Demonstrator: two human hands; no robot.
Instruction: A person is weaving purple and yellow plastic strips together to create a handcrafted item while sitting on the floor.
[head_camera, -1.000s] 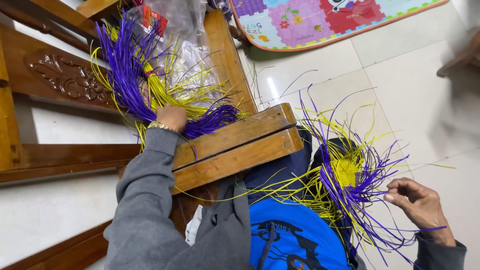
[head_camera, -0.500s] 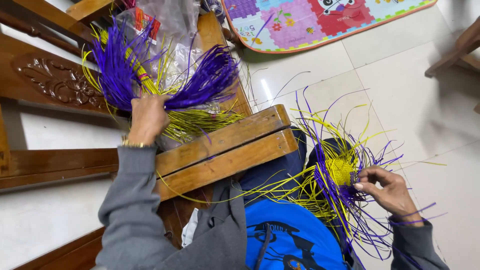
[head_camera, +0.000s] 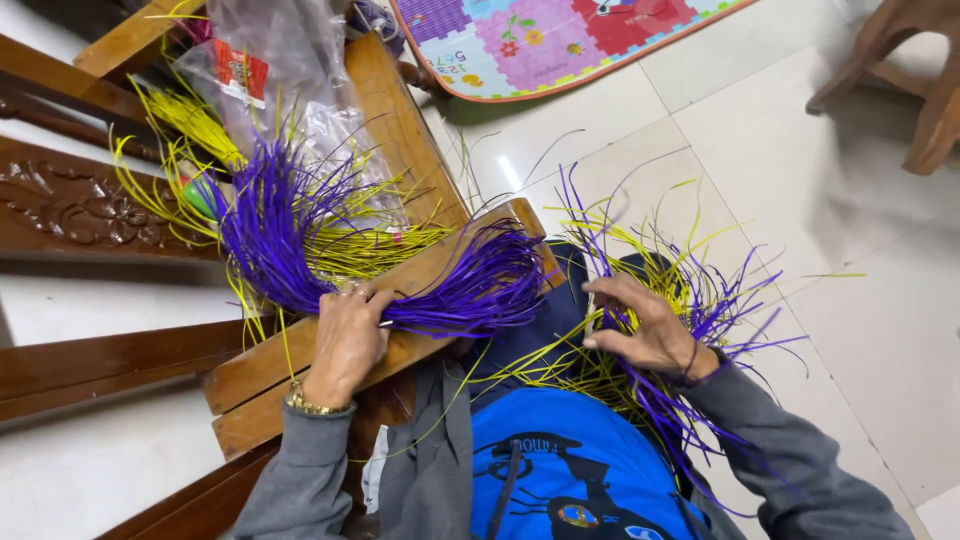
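Left grip (head_camera: 347, 335) clamps purple strand bundle (head_camera: 470, 290); right grip (head_camera: 645, 325) splays over woven strands (head_camera: 690, 300).

Both arms, in grey sleeves, reach forward from the body. The left hand (head_camera: 348, 340) is curled shut, knuckles up, fingers closed in a grip, a gold band at the wrist. The right hand (head_camera: 650, 325) lies palm down, fingers spread and slightly bent.

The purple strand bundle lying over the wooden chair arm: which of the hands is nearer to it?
Left. The left hand grips the purple strand bundle at its middle on the wooden chair arm. The right hand is off to the side, on the half-woven purple and yellow piece.
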